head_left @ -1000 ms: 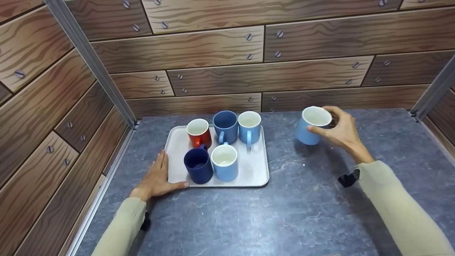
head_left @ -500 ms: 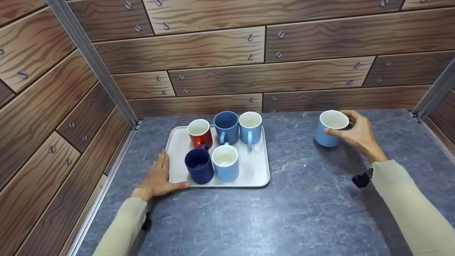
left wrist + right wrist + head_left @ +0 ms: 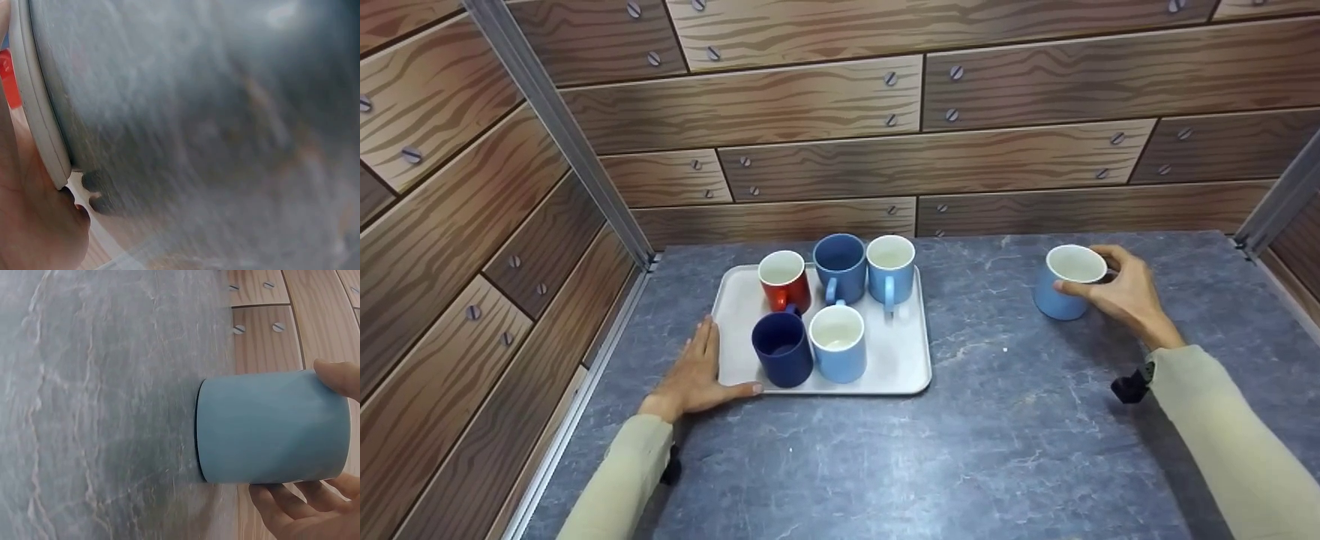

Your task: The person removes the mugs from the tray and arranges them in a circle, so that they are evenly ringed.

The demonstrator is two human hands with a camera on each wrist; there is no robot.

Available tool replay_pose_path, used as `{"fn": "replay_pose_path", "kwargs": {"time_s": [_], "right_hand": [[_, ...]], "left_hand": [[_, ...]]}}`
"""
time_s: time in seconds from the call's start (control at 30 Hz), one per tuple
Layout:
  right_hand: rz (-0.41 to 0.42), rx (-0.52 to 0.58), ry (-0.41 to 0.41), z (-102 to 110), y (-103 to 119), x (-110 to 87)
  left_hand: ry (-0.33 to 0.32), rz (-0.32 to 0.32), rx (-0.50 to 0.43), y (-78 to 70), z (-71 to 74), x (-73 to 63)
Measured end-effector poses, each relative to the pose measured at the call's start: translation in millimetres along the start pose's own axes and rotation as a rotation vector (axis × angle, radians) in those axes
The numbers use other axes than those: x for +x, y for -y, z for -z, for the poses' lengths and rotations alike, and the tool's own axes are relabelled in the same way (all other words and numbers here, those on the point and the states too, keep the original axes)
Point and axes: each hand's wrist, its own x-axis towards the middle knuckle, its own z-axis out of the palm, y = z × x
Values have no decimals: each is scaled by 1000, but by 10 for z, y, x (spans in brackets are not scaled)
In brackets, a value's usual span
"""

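Note:
My right hand (image 3: 1125,292) grips a light blue mug (image 3: 1059,296) near its rim, thumb on the near side and fingers behind. In the right wrist view the mug (image 3: 273,427) is upright with its base at the table surface; its handle is hidden. My left hand (image 3: 694,375) lies with straight fingers along the left edge and near-left corner of a white tray (image 3: 889,371). On the tray stand a red mug (image 3: 787,291), a dark navy mug (image 3: 782,360), a medium blue mug (image 3: 844,277) and two light blue mugs (image 3: 840,360).
The grey marbled table (image 3: 900,472) meets a wood-patterned wall (image 3: 825,176) at the back. Another wood-patterned wall (image 3: 472,322) with a metal frame post (image 3: 562,127) stands on the left. A second post (image 3: 1275,195) rises at the right.
My right hand has carried the light blue mug to the right and down onto the table, a little nearer. The left hand and the tray have stayed in place.

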Motion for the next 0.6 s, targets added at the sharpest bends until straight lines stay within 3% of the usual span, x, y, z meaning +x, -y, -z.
{"fn": "replay_pose_path", "kwargs": {"time_s": [0.37, 0.6], "right_hand": [[0, -2, 23, 6, -40, -24], [52, -67, 73, 101, 155, -41]], "left_hand": [[8, 12, -8, -24, -9, -5], [9, 17, -5, 0, -2, -2]]}}
